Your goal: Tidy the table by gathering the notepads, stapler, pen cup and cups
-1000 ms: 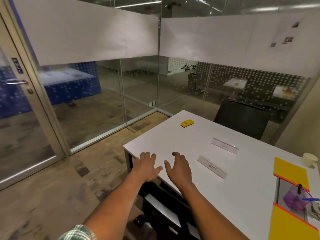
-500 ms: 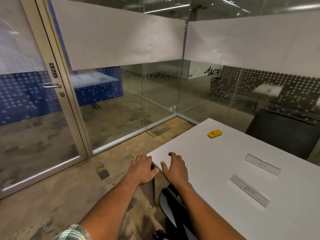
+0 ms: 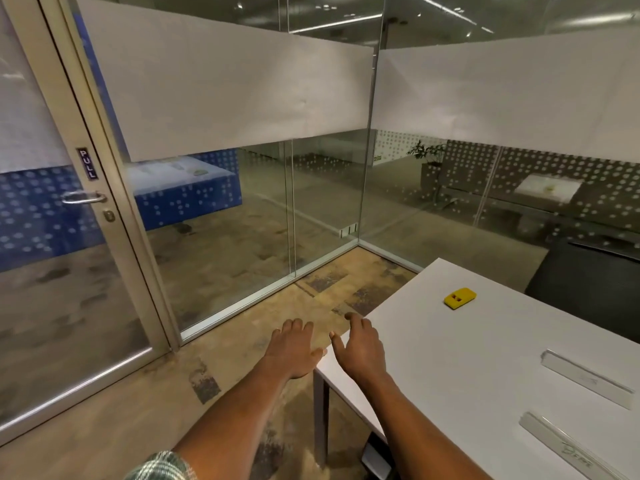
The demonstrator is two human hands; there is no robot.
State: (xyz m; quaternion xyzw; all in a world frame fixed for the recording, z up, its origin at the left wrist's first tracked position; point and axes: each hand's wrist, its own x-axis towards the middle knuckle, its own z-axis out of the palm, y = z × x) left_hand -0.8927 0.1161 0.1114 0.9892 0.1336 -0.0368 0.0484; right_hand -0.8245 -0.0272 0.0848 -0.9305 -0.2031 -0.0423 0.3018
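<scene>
A small yellow stapler [image 3: 460, 297] lies on the white table [image 3: 467, 358], toward its far left corner. My left hand [image 3: 294, 348] hovers palm down just off the table's left corner, over the floor, fingers apart and empty. My right hand [image 3: 362, 348] is palm down over the table's near-left corner, fingers spread, holding nothing. The stapler is well beyond both hands, up and to the right. Notepads, pen cup and cups are out of view.
Two clear acrylic name plates [image 3: 588, 382] [image 3: 575, 448] lie on the table at the right. A dark chair [image 3: 588, 282] stands behind the table. Glass walls and a glass door [image 3: 69, 237] with a handle close off the left. A chair part [image 3: 375, 459] shows under the table edge.
The view has swung left, so the notepads, pen cup and cup have left the frame. Both hands stay open and have shifted toward the table's left corner.
</scene>
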